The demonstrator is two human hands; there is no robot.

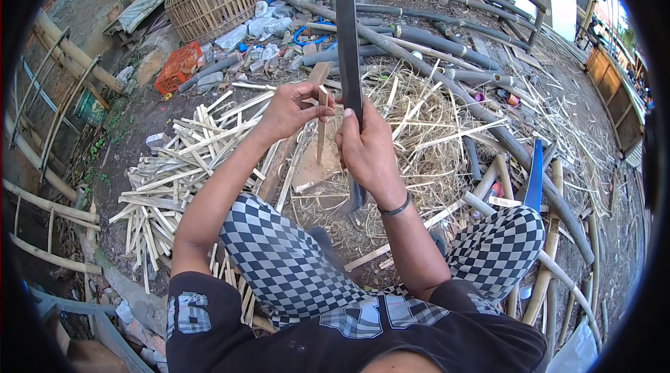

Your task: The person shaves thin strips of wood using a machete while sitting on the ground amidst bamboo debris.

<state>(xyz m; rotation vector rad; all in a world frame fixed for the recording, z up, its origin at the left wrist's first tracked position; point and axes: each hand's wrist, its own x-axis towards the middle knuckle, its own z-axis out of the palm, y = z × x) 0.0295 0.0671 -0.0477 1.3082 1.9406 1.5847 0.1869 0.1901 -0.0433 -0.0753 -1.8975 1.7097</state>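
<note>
My right hand (pixel 368 146) is wrapped round a machete (pixel 347 38), whose long dark blade points up and away from me. The lower end of its handle shows below my fist. Close beside it, my left hand (pixel 292 111) pinches a thin bamboo strip (pixel 322 132) between thumb and fingers. The strip stands roughly upright, its lower end over a pale wooden block (pixel 314 170); whether they touch I cannot tell. Part of the strip's top is hidden near the blade. Between my knees the ground is littered with shavings.
Split bamboo strips (pixel 174 157) lie piled on the left, curly shavings (pixel 426 122) on the right. Long bamboo poles (pixel 481 108) stretch across the right and back. A blue saw-like blade (pixel 535 174) leans by my right knee. Behind are an orange crate (pixel 178 68) and a woven cage (pixel 213 0).
</note>
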